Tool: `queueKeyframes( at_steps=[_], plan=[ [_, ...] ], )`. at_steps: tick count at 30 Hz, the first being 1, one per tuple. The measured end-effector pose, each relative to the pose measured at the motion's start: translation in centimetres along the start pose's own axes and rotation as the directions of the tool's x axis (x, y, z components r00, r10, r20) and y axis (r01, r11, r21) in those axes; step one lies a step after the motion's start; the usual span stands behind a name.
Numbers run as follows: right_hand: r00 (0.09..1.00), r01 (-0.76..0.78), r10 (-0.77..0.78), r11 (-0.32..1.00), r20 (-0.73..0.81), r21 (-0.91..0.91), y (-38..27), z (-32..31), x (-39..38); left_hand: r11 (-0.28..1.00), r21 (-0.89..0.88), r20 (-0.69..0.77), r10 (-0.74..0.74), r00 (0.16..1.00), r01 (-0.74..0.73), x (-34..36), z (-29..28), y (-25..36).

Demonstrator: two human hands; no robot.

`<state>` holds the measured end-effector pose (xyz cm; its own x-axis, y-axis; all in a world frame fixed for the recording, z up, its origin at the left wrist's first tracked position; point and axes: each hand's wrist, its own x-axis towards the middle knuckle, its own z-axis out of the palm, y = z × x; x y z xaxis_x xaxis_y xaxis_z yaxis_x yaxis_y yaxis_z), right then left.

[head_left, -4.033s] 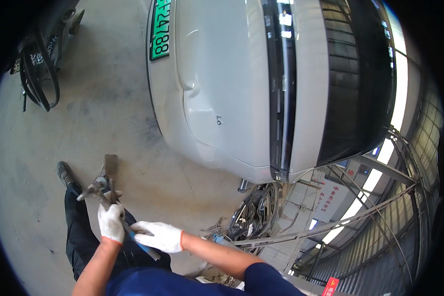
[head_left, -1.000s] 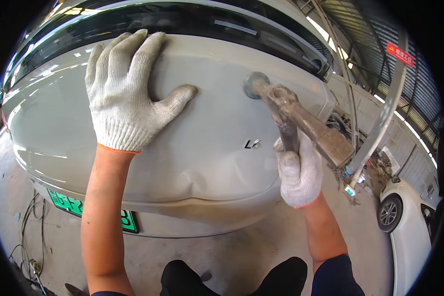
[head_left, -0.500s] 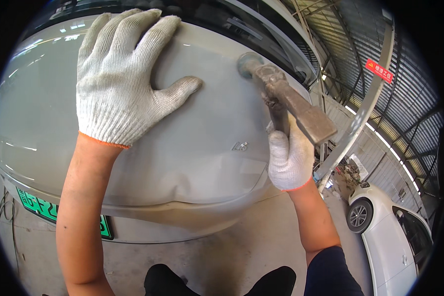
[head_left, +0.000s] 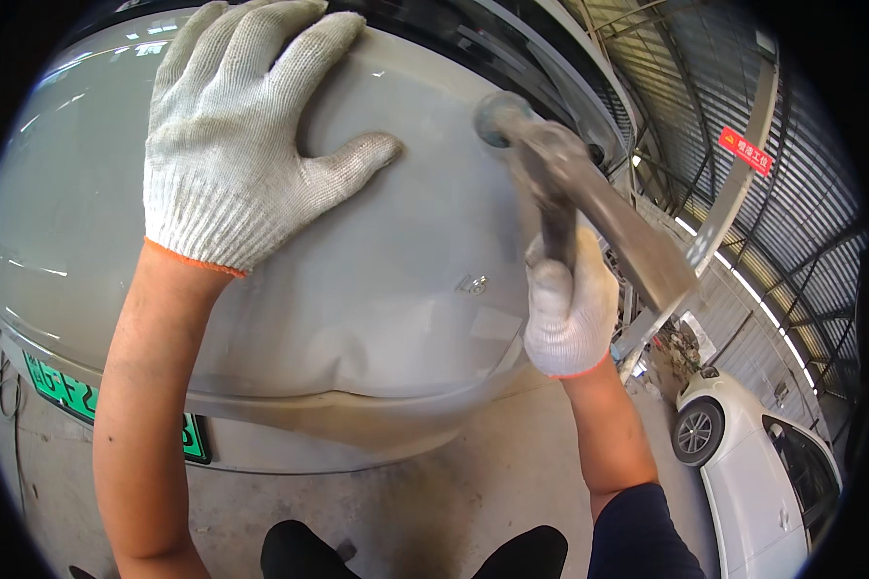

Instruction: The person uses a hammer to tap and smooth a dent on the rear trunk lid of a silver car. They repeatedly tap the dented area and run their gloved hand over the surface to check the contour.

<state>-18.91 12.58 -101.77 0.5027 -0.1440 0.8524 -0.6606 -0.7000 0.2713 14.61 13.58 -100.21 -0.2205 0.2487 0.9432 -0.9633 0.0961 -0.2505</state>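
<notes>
In front of me is the grey rear panel (head_left: 406, 222) of a car, with a dented crease (head_left: 336, 372) low in its middle. My left hand (head_left: 217, 145), in a white knit glove with an orange cuff, rests flat on the panel with fingers spread. My right hand (head_left: 572, 318), gloved the same way, is closed round the handle of a worn brown hammer (head_left: 599, 198). The hammer's round blue-grey face points at the panel's upper right, by the rear window. Motion blurs the tool; whether its face touches the panel I cannot tell.
A green licence plate (head_left: 63, 386) sits below the panel at left, near a dark cable (head_left: 8, 410) on the floor. A white car (head_left: 758, 473) stands at right. A metal post (head_left: 743, 164) with a red sign (head_left: 745, 151) rises behind the hammer.
The hammer has tilted slightly, its back end swinging right and down. My left hand stays on the panel, its fingers a little higher in view. The view has shifted slightly.
</notes>
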Motion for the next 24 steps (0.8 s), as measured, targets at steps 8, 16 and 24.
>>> queueKeyframes(
  at_steps=[8, 16, 24],
  plan=[
    [0.999, 0.009, -0.008, 0.999, -0.031, 0.035, 0.9, 0.0, 0.0, 0.995, -0.100, -0.149, -0.014, 0.989, -0.001, 0.6, 0.2, 0.9],
    [0.999, -0.010, 0.012, 0.999, -0.038, 0.044, 1.4, 0.2, 0.4, 0.998, -0.057, -0.024, -0.023, 0.999, 0.021, 0.4, 0.2, 0.8],
    [0.865, -0.468, 0.486, 0.697, 0.122, 0.543, -1.1, -0.8, -9.8, 0.995, 0.024, 0.106, -0.098, 0.990, 0.096, -0.1, 0.3, 0.7]
  ],
)
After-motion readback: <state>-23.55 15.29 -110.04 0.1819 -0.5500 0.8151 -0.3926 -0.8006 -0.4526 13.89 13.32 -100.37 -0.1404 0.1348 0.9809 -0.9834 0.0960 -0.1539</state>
